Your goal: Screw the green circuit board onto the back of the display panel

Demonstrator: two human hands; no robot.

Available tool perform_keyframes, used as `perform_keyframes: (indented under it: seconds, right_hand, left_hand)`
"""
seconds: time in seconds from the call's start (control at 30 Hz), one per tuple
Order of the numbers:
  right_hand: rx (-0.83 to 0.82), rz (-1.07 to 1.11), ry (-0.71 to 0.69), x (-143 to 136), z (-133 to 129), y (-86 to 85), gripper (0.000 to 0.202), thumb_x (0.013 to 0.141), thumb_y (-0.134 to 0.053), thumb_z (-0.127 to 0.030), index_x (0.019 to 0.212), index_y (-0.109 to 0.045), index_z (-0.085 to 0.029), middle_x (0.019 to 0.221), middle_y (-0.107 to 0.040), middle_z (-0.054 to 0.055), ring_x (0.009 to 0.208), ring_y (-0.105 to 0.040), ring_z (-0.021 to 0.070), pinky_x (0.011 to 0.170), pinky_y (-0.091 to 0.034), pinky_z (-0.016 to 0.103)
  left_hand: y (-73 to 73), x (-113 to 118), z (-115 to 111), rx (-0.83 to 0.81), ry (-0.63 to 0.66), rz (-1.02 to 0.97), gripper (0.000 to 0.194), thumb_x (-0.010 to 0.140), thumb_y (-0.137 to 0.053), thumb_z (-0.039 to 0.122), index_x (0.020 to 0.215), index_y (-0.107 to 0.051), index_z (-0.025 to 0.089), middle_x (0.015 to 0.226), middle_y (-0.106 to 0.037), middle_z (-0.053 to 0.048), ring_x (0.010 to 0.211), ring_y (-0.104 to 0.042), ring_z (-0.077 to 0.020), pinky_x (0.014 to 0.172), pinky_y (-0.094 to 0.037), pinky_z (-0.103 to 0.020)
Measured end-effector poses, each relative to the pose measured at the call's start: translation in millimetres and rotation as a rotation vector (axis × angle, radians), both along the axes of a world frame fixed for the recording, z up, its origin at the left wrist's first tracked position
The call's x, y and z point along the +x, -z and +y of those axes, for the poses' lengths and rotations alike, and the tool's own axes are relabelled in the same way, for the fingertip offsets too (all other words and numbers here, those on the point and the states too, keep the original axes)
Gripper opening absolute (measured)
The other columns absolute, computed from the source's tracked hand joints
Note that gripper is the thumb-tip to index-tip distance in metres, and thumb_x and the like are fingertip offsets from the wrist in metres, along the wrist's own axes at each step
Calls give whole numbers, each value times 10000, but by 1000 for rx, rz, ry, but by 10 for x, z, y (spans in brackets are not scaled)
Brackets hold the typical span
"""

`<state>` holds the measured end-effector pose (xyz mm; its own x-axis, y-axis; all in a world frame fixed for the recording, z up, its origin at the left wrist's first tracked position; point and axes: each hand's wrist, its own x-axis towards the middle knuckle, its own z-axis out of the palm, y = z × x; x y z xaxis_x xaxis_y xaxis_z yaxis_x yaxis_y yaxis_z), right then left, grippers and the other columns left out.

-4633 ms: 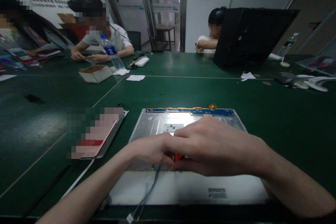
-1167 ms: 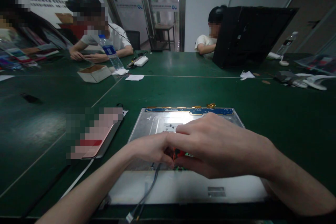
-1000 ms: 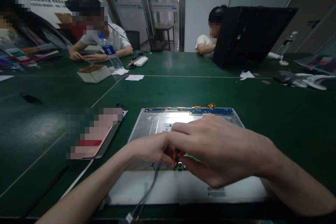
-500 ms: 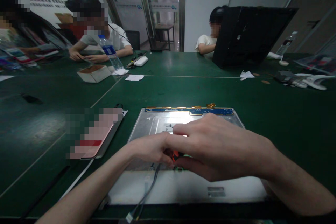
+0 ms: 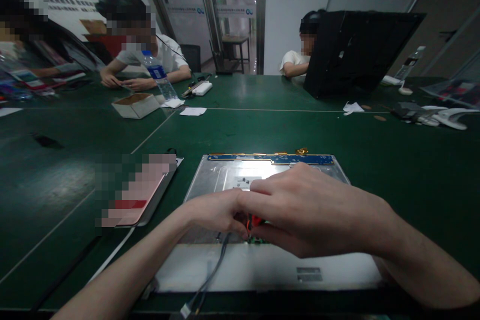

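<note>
A metal-backed flat panel (image 5: 197,185), which looks like a display panel, lies before me with a blue circuit strip (image 5: 243,159) along its far edge. Over its middle my left hand (image 5: 215,212) and my right hand (image 5: 307,205) meet, fingertips pinched. Between them shows a small red and orange thing (image 5: 256,220), mostly covered by my right fingers; its kind is unclear. Whatever the left fingertips grip is hidden. Just beneath the fingers a green circuit board (image 5: 258,240) peeks out. Thin dark wires (image 5: 214,271) run toward me, ending in a white connector (image 5: 185,310).
Left of the panel lies a phone (image 5: 140,200) with a white cable (image 5: 112,255). Farther back stand an open box (image 5: 135,108), a water bottle (image 5: 159,77) and a large black screen (image 5: 360,52). Several people sit around the green table (image 5: 240,132).
Both hands stay in nearly the same place. Their fingertips have shifted slightly, so the thing between them shows more red and a little more of the green board is visible.
</note>
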<state>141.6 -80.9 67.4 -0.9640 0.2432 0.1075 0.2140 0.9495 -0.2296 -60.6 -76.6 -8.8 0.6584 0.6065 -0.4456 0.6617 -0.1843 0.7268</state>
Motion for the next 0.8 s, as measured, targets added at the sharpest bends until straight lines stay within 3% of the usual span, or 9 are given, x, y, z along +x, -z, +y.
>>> perform_keyframes:
  seconds: [0.17,0.37,0.5,0.67,0.8]
  right_hand:
    - [-16,4,7,16,-3,-4,172,927,-466,-242,1069,-527,-165,921,-614,29,704,-489,132,543,-299,280]
    - [-26,7,-18,37,-15,-15,238,812,-532,-142,1049,-521,-144,927,-599,31,695,-468,133,524,-299,284]
    - [-10,6,1,34,-13,-13,193,845,-510,-145,1037,-532,-149,900,-613,28,678,-470,132,526,-304,289]
    - [14,-14,19,34,-8,-16,189,938,-449,-259,1084,-529,-168,858,-627,22,672,-486,139,527,-287,299]
    - [-12,-5,5,49,-9,-17,176,896,-498,-221,1058,-521,-157,898,-612,23,693,-481,133,533,-298,286]
  left_hand:
    - [31,-21,3,35,29,-13,112,684,-585,125,788,-606,161,721,-550,42,686,-497,-145,601,-365,-210]
    - [46,0,-11,18,5,-16,94,691,-566,91,753,-595,156,684,-539,52,659,-488,-133,594,-357,-207]
    - [34,11,-4,11,-1,-14,98,679,-574,100,750,-606,159,685,-560,46,672,-502,-144,600,-366,-210]
    - [28,0,29,30,56,-10,110,668,-611,132,772,-636,160,676,-557,39,678,-513,-156,615,-386,-227]
    - [25,15,28,13,40,44,124,673,-612,118,788,-642,155,704,-571,37,689,-523,-155,614,-391,-230]
